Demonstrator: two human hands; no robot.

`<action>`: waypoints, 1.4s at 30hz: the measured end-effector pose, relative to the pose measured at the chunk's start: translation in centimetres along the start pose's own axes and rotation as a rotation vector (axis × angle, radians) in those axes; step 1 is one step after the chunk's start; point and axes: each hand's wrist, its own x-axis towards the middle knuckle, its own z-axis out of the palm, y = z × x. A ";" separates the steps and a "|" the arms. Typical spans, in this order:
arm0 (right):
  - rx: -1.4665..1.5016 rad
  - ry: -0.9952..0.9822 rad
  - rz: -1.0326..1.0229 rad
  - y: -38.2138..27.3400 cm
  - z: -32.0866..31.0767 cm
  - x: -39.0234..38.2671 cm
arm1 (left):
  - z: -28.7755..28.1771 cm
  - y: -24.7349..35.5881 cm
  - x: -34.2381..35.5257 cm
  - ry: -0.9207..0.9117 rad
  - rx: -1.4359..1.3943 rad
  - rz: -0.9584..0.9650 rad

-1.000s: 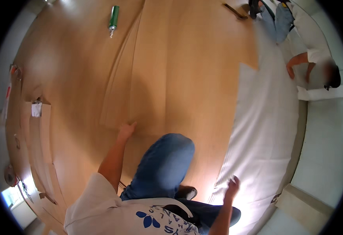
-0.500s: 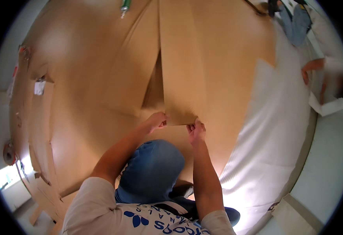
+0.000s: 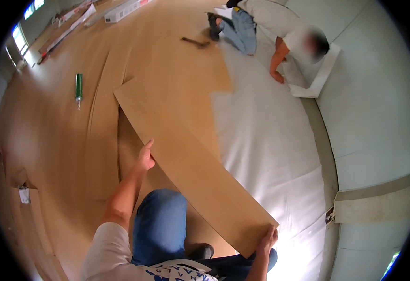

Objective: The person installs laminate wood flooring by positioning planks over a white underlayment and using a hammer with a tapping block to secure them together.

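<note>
A long wood-look floor plank [image 3: 191, 164] lies slantwise in front of me, from the far left down to the near right, raised off the floor at its near end. My left hand [image 3: 146, 157] is closed on its left edge about midway, thumb up along the edge and the other fingers mostly hidden. At the near right corner, my right hand [image 3: 266, 240] grips the plank's end. Beneath and left of it lie other laid planks [image 3: 102, 112], with a dark gap beside one of them. My bent knee [image 3: 160, 225] is close to the plank's near side.
A green tube with a nozzle [image 3: 78, 89] lies on the floor at left. White underlay sheet [image 3: 275, 140] stretches along the right wall. At far right a co-worker [image 3: 280, 37] bends over a white sheet. A hammer-like tool [image 3: 195, 42] and a long white box [image 3: 125, 11] lie farther off.
The plank has swung from straight ahead to a slant, its near end now at the right. My right hand moved right and nearer; my left slid to its side edge. The view has shifted too.
</note>
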 end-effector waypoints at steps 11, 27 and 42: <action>-0.688 0.501 -0.211 3.1 -21.1 7.9 | 21.9 -5.4 -6.5 -0.455 0.380 -0.287; -1.107 0.042 -0.330 -5.3 0.9 18.6 | 26.8 -23.2 0.3 -0.737 0.351 -0.730; -1.091 -0.158 -0.029 14.3 8.9 22.7 | 18.7 -21.4 19.4 -0.422 1.132 -0.279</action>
